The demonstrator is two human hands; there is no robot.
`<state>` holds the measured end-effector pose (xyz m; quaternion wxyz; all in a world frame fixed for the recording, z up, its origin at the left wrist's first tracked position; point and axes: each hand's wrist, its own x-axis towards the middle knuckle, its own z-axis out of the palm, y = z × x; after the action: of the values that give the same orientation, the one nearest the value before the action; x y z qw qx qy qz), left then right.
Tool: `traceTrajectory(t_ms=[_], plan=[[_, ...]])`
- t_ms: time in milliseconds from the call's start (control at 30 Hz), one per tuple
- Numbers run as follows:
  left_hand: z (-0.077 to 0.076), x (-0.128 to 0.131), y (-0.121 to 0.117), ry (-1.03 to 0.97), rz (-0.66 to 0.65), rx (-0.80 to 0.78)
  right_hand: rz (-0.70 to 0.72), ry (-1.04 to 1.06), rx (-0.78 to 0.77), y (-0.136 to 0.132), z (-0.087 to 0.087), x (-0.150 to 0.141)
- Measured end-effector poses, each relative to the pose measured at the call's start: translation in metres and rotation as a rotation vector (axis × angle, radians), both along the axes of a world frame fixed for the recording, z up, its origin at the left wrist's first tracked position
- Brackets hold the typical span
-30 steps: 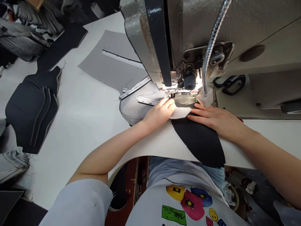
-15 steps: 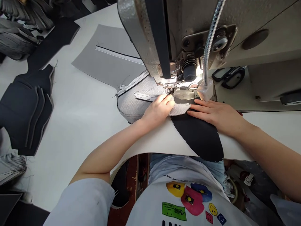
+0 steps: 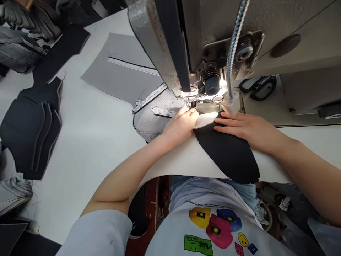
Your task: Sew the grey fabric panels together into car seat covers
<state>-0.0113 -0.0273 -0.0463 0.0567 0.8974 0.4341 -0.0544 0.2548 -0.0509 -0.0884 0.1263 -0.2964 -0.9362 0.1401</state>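
Close by the presser foot [image 3: 192, 104] of a sewing machine [image 3: 223, 21], my left hand [image 3: 181, 124] pinches the light grey fabric piece [image 3: 206, 120] with bent fingers. A black fabric piece [image 3: 229, 153] lies beneath it and hangs over the table's front edge. My right hand [image 3: 247, 129] rests flat on the black piece, fingers stretched out, with their tips near the grey fabric's pointed end. To the left of the needle the joined grey panel [image 3: 119, 67] spreads out, with a white-edged strip and loose threads. The stitching point is partly hidden by my left fingers.
Black-handled scissors [image 3: 259, 87] lie on the machine bed at right. A lamp on a flexible metal neck [image 3: 234, 46] hangs above my right hand. Stacked dark fabric pieces [image 3: 29, 131] lie at left, with bundles of grey pieces [image 3: 18, 46] behind them.
The grey fabric's free end has turned upward, closer to the machine. The black piece has swung slightly right at its lower end. Both hands stay nearly in place; the view has shifted a little.
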Motion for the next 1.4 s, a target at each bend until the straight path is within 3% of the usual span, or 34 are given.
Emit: traceTrajectory(t_ms=[267, 467, 667, 833, 933, 1000, 1100, 1200, 1300, 1400], plan=[[0.010, 0.016, -0.015, 0.145, 0.022, 0.024, 0.169, 0.029, 0.156, -0.007, 0.006, -0.025], [0.003, 0.010, -0.013, 0.068, 0.026, 0.095, 0.156, 0.103, 0.298, -0.033, -0.001, -0.078], [-0.008, -0.006, -0.001, 0.065, -0.149, 0.236, -0.021, 0.081, 0.198, -0.050, -0.013, -0.125], [-0.019, -0.027, 0.024, 0.043, -0.324, 0.330, -0.052, 0.087, 0.108, -0.044, -0.016, -0.144], [-0.020, -0.033, 0.035, 0.005, -0.391, 0.344, -0.050, 0.074, 0.142, -0.040, -0.017, -0.149], [-0.016, -0.029, 0.032, 0.033, -0.358, 0.354, -0.053, 0.058, 0.184, -0.039, -0.016, -0.151], [-0.009, -0.017, 0.015, 0.094, -0.236, 0.409, -0.047, 0.019, 0.190, -0.040, -0.015, -0.152], [-0.007, -0.013, -0.007, 0.064, -0.208, 0.469, 0.030, -0.006, 0.129, -0.039, -0.012, -0.149], [-0.013, -0.024, -0.021, 0.009, -0.213, 0.431, 0.170, 0.004, 0.118, -0.032, -0.007, -0.131], [-0.020, -0.033, -0.025, -0.019, -0.102, 0.325, 0.171, 0.019, 0.241, -0.018, -0.001, -0.099]])
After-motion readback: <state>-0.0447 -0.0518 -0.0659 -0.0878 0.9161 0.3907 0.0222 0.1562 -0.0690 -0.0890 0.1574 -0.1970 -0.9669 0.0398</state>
